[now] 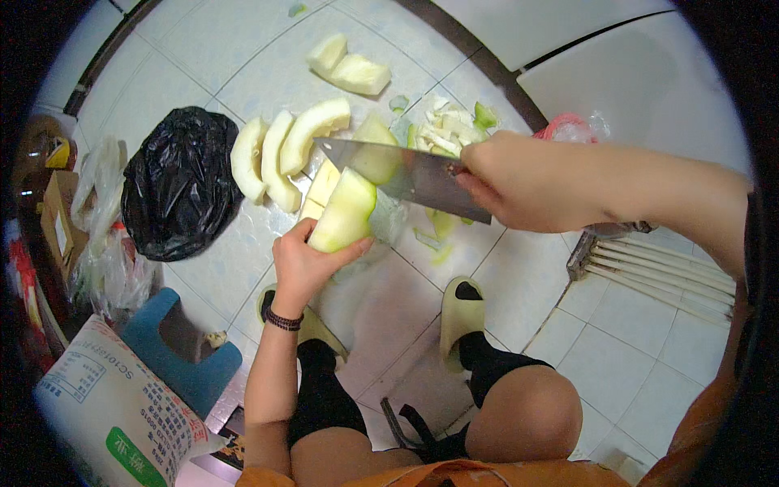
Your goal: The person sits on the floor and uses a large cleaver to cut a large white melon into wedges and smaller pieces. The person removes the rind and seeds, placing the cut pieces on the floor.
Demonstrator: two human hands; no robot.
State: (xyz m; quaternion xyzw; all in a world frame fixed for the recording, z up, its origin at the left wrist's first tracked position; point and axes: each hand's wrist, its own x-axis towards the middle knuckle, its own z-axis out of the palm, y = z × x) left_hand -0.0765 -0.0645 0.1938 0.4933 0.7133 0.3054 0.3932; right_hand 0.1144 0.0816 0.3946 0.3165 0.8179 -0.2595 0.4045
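My left hand (316,255) grips a thick piece of pale melon, likely winter melon (344,213), with a strip of green along its right edge. My right hand (496,179) is closed around the grip end of a broad cleaver (401,170). The cleaver's blade points left and passes just above the held piece; contact between them is not clear. Curved peeled melon slices (313,137) lie beyond my left hand. Blocky cut pieces (319,192) sit partly hidden behind the held one. Near the blade is a pile of white and green trimmings (447,128).
More melon chunks (350,67) rest on the tiled floor (255,67) farther off. A black plastic bag (182,182) lies to the left, above a blue plastic stool (188,359) and a large printed sack (115,408). White radiator-like bars (660,268) are at right. My slippers (462,316) stand below.
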